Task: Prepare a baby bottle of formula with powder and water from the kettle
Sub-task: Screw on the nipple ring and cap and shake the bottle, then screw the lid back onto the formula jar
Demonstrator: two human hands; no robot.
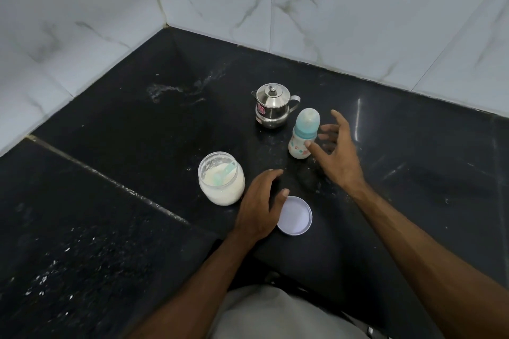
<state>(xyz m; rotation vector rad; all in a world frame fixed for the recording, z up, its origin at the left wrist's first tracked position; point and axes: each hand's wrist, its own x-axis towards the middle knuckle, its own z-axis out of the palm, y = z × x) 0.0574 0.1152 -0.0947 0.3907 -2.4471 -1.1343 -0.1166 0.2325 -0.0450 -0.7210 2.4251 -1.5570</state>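
Observation:
A baby bottle (301,138) with a teal collar and clear cap stands upright on the black counter (137,146). My right hand (334,150) hovers just right of it, fingers spread, holding nothing; the thumb tip lies close to the bottle's body. Behind the bottle stands a small steel kettle (272,109) with its lid on. An open jar of white powder (221,181) with a teal scoop (225,173) inside sits at the left. My left hand (261,205) rests over the counter between the jar and its white lid (296,216), fingers relaxed.
White marble-patterned wall tiles (358,22) close the counter at the back and left, forming a corner. Powder specks and a dried smear (176,89) mark the dark surface. A seam (110,179) crosses the counter at the left. My light clothing shows at the bottom edge.

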